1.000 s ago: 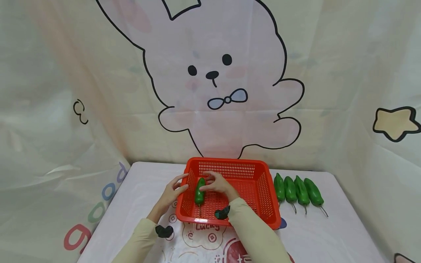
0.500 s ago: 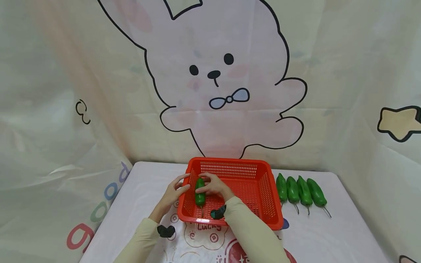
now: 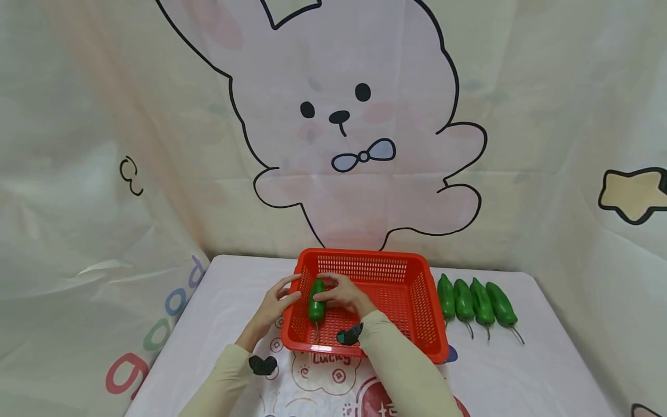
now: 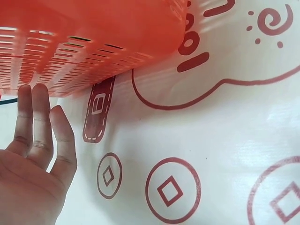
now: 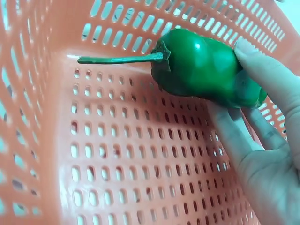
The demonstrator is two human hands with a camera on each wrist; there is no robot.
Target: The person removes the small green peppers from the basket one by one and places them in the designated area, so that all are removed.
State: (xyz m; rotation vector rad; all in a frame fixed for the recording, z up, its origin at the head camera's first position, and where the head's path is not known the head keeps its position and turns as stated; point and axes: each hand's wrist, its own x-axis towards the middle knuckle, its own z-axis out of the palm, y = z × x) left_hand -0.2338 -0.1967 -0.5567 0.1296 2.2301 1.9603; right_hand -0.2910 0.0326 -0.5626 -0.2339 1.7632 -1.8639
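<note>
A glossy green pepper with a long stem is inside the red plastic basket, near its left wall. My right hand reaches into the basket and holds this pepper between thumb and fingers. In the right wrist view the thumb presses one side of the pepper, while fingers lie under the other side; its stem end points away from the hand. My left hand is at the basket's left side. Its fingers look extended in the left wrist view, with the tips against the slotted outer wall.
Several more green peppers lie side by side on the white table right of the basket, stems toward me. A patterned cloth backdrop rises behind the table's back edge. Red printed drawings cover the table's front.
The right hand's thumb has come over the pepper, and the pepper has since shifted slightly away from me. The left hand stays at the basket. The head view has turned a little.
</note>
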